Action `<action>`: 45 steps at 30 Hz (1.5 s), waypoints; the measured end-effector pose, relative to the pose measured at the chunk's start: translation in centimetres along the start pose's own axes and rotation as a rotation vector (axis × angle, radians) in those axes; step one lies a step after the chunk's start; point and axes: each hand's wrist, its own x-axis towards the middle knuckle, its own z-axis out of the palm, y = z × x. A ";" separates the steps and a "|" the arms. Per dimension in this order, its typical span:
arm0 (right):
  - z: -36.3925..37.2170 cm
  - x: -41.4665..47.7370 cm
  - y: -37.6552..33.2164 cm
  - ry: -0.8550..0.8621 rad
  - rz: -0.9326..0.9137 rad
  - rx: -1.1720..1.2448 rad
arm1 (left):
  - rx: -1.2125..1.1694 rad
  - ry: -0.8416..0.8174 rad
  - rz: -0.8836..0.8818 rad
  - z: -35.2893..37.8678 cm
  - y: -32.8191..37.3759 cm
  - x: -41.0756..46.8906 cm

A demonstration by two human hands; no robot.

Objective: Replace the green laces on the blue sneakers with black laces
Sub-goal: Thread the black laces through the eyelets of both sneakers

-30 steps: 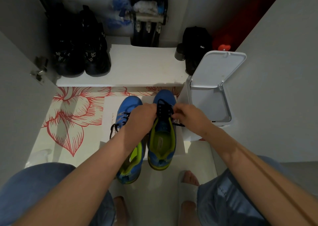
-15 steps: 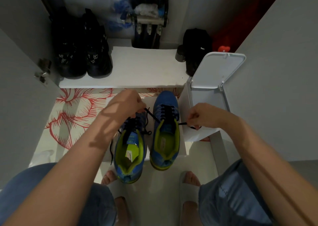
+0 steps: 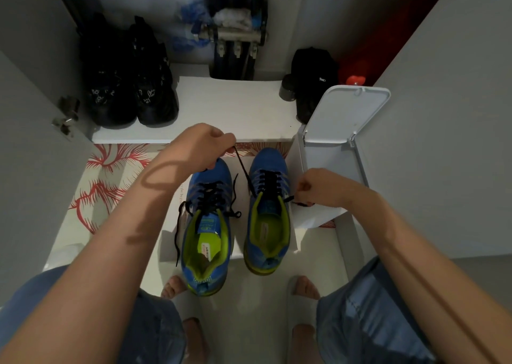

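Two blue sneakers with lime lining stand side by side on the floor, toes pointing away. The left sneaker carries a black lace with loose ends trailing to its left. The right sneaker has a black lace threaded through its eyelets. My left hand is raised above and left of that shoe, pinching one lace end, which runs taut down to the top eyelet. My right hand pinches the other end just right of the shoe. No green lace is visible.
A white pedal bin with its lid up stands right of the shoes. A white shelf behind holds black boots and a black bag. A floral mat lies left. My bare feet sit below the sneakers.
Both hands have moved apart from the right sneaker's tongue, the left going up and left, the right going right, drawing the black lace ends out taut.
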 end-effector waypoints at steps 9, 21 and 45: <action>-2.7 -0.5 -2.2 0.467 -0.273 0.828 | -0.354 0.279 0.309 -0.5 1.2 -0.3; -5.1 -0.9 -5.5 0.759 -0.523 0.823 | -1.120 0.086 0.665 -1.7 6.7 -0.1; -3.8 0.9 -5.0 0.594 -0.521 1.408 | -1.099 0.031 0.558 -0.5 7.6 2.0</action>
